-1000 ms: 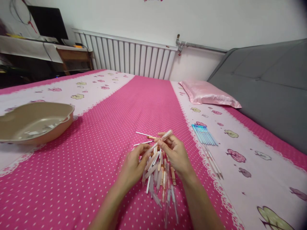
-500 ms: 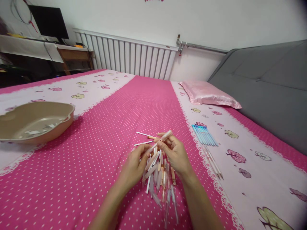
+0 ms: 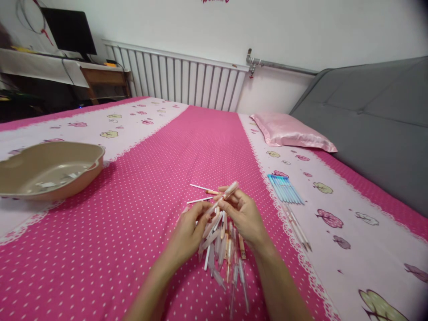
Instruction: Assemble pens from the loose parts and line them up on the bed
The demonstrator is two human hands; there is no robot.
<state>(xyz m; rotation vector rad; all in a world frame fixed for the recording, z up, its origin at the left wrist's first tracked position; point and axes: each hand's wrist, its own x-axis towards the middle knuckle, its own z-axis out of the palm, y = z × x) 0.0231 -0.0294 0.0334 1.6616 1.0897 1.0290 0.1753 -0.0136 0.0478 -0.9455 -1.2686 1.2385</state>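
Both hands meet over a loose pile of pen parts (image 3: 219, 247) on the pink bedspread. A pale pink pen (image 3: 230, 190) slants up to the right between them. Its lower end is pinched in the fingers of my left hand (image 3: 190, 229). My right hand (image 3: 246, 218) grips it further up, with the thumb against it and the top end poking out past the fingers. The pile beneath mixes clear barrels, caps and white sticks. Some thin white sticks (image 3: 199, 200) lie just beyond the left fingers. Parts of the pile are hidden by my hands.
On the right lie a row of blue pens (image 3: 285, 189) and a few whitish pens (image 3: 297, 227). At left a beige basin (image 3: 96, 165) holds small pale pieces. Further off are a pink pillow (image 3: 292, 130), a grey headboard (image 3: 374, 107) and a white radiator (image 3: 180, 76).
Very little differs. The fingers of both hands shift slightly on the pen, which stays at about the same slant. The pile and the other pens are unmoved.
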